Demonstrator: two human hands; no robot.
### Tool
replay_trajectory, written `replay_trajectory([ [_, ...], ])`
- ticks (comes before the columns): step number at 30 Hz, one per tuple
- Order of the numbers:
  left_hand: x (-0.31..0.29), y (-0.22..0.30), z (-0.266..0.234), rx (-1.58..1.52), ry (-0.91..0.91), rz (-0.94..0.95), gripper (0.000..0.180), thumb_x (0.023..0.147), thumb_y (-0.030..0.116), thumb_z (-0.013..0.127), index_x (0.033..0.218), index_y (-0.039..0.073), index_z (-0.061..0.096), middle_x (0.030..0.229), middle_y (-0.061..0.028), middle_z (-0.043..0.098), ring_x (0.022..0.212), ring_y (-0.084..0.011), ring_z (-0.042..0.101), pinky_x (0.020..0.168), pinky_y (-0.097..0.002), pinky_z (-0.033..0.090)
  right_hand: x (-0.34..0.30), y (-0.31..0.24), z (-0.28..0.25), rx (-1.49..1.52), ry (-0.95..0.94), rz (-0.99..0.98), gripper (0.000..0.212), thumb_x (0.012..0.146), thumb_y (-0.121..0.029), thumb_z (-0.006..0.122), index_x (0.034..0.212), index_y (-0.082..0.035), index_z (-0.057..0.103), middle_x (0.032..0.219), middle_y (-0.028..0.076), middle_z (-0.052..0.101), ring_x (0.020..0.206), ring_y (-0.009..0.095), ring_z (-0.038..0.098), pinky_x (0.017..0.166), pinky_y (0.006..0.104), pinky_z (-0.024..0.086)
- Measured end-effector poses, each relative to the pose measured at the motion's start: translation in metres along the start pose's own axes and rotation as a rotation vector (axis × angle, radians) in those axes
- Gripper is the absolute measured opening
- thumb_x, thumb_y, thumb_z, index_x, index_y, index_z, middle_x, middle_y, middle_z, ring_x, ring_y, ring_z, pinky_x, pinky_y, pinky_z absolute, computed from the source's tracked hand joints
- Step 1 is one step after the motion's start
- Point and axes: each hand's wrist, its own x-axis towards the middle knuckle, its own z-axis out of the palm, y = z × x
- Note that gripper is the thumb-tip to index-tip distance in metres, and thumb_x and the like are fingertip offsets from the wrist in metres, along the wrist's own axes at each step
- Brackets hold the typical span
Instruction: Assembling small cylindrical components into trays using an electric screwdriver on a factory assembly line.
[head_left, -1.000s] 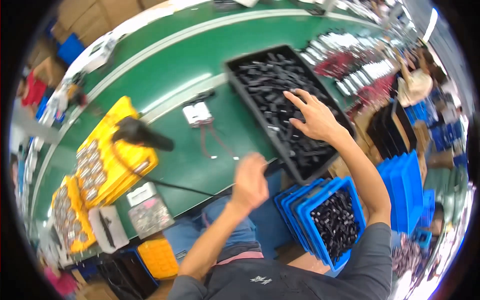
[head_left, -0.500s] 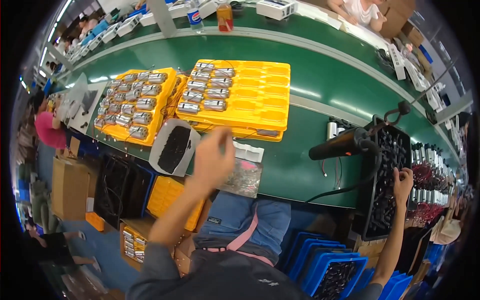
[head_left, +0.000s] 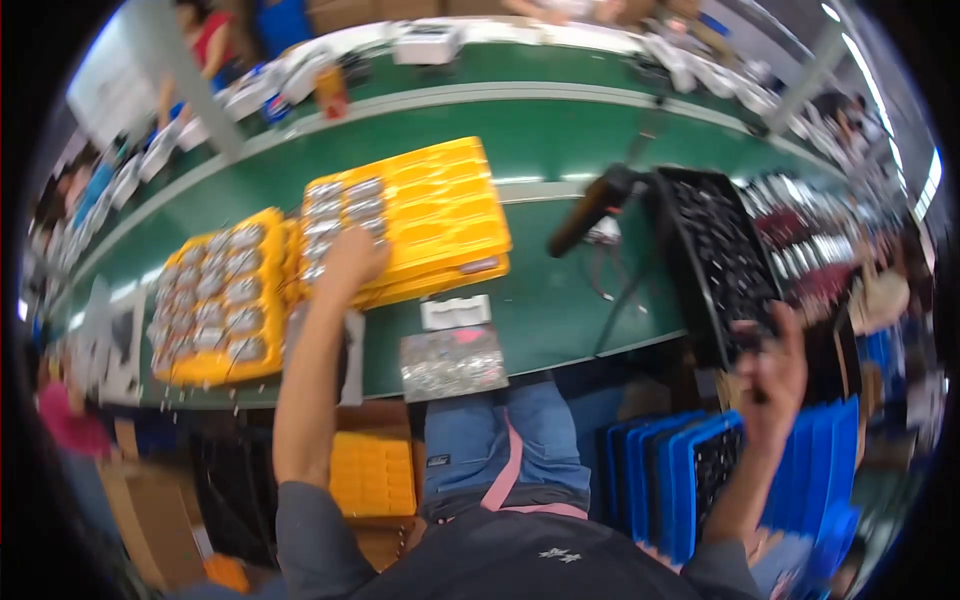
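Observation:
My left hand reaches over the front of a yellow tray, right by the silvery cylindrical motors that sit in its left columns. Its fingers point down and are hidden and blurred, so I cannot tell whether they grip a motor. At the near end of a black bin full of small black parts, my right hand is raised, palm side showing. Its fingers are bent around a small black part, smeared by motion. A second yellow tray of motors stands at the left.
A white tub is partly behind my left forearm. In front of me lie a white holder and a flat bag of small metal pieces. A black cylindrical tool hangs beside the bin. Blue crates stand below the bench.
My left hand has moved from beside the white tub to the motors in the yellow tray. My right hand has come out of the black bin toward me with a black part. The view has turned.

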Motion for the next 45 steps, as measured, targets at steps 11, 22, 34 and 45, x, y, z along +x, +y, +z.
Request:
replay_trajectory([
  [11,0.104,0.147,0.044,-0.238,-0.277,0.675,0.057,0.082,0.042,0.054,0.122,0.001,0.052,0.115,-0.0242,0.056,0.11,-0.0379,0.051,0.093,-0.044,0.04,-0.077,0.115,0.146,1.128,-0.508,0.69,0.033,0.09,-0.016,0.056,0.12,-0.003,0.049,0.072,0.002,0.052,0.052,0.013,0.045,0.051,0.0267,0.04],
  [22,-0.009,0.146,0.08,-1.118,-0.439,0.467,0.055,0.085,0.042,0.049,0.121,-0.001,0.051,0.108,-0.0207,0.056,0.102,-0.0325,0.051,0.087,-0.0401,0.041,-0.046,0.106,0.167,0.291,-0.315,0.05,0.05,0.085,-0.027,0.066,0.126,-0.004,0.049,0.086,0.006,0.057,0.07,0.014,0.051,0.062,0.0281,0.044],
  [34,-0.207,0.097,0.094,-2.052,-0.282,-0.164,0.054,0.089,0.042,0.044,0.119,-0.003,0.049,0.1,-0.017,0.056,0.093,-0.0265,0.052,0.08,-0.0358,0.043,-0.051,0.168,0.17,0.066,-0.836,0.329,0.032,0.091,-0.03,0.059,0.111,-0.005,0.061,0.078,0.003,0.06,0.073,0.013,0.053,0.064,0.0298,0.046],
  [45,-0.244,0.012,0.227,-2.717,-0.37,0.158,0.061,0.082,0.049,0.055,0.125,0.005,0.051,0.126,-0.0214,0.051,0.121,-0.0351,0.044,0.102,-0.045,0.033,-0.052,0.124,0.17,0.885,-0.431,0.976,0.023,0.099,-0.035,0.04,0.098,-0.014,0.048,0.061,-0.004,0.041,0.041,0.002,0.032,0.035,0.0203,0.02],
])
